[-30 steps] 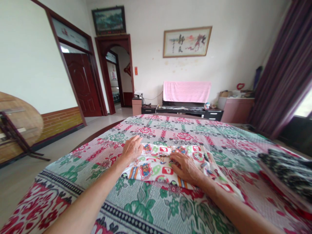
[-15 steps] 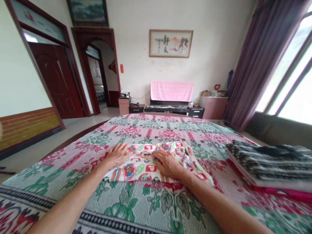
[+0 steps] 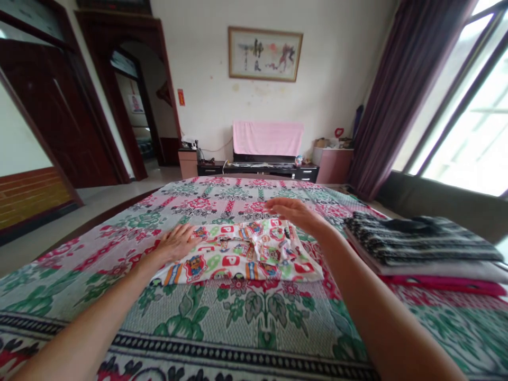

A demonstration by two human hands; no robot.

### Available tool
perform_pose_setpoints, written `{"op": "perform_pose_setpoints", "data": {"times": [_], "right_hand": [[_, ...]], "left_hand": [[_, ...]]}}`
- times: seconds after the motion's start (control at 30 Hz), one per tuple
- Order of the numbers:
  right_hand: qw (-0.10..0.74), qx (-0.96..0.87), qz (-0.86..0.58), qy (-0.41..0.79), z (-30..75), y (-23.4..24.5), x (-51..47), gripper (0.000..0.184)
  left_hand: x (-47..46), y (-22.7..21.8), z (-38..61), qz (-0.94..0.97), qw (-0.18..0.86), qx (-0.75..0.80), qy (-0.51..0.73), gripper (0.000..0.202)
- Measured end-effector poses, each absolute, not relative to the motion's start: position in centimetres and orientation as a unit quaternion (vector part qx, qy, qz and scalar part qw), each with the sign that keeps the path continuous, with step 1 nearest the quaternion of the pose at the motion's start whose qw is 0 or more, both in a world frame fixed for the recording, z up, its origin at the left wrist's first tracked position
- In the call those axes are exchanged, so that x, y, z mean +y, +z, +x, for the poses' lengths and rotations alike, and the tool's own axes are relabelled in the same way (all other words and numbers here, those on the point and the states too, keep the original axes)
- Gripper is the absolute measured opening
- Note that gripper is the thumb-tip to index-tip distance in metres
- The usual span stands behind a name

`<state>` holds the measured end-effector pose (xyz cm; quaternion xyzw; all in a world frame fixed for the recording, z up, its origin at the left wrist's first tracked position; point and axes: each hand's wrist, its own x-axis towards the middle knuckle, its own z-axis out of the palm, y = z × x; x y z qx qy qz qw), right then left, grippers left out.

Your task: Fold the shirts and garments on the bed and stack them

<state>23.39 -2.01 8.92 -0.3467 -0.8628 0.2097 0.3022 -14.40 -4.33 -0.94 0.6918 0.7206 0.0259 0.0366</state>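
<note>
A white garment printed with colourful cartoon badges (image 3: 234, 259) lies folded into a long flat strip on the flowered bedspread (image 3: 186, 323). My left hand (image 3: 177, 244) rests flat on its left end, fingers stretched out. Above the far right part of the cloth, my right hand (image 3: 293, 211) is raised, its fingers extended and apart from the fabric, holding nothing. On the right end of the garment a smaller folded section lies over the rest, with some wrinkles.
A stack of folded clothes, with a black-and-white striped knit (image 3: 420, 241) on top, sits at the right of the bed. Beyond the far edge stand a low black cabinet (image 3: 257, 170) and a screen draped with a pink cloth (image 3: 268, 138). A purple curtain (image 3: 392, 90) hangs at right.
My right hand has lifted off the garment and moved up and away to the right. My left hand stays on the left end. The view has shifted slightly.
</note>
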Motion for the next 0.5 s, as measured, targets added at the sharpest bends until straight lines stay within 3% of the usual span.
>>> {"op": "perform_pose_setpoints", "data": {"times": [0.23,0.37,0.5], "right_hand": [[0.25,-0.857,-0.402,0.205,26.5,7.4,-0.7,0.013],[0.254,-0.825,-0.484,0.146,26.5,5.4,1.7,0.022],[0.285,-0.745,-0.598,0.077,26.9,2.3,3.5,0.031]], "left_hand": [[-4.8,-0.7,-14.5,0.702,-0.025,0.709,0.068,0.061],[-5.5,1.3,-11.6,0.767,-0.121,0.611,0.154,0.048],[-6.7,3.0,-5.0,0.855,-0.092,0.465,0.213,0.037]]}}
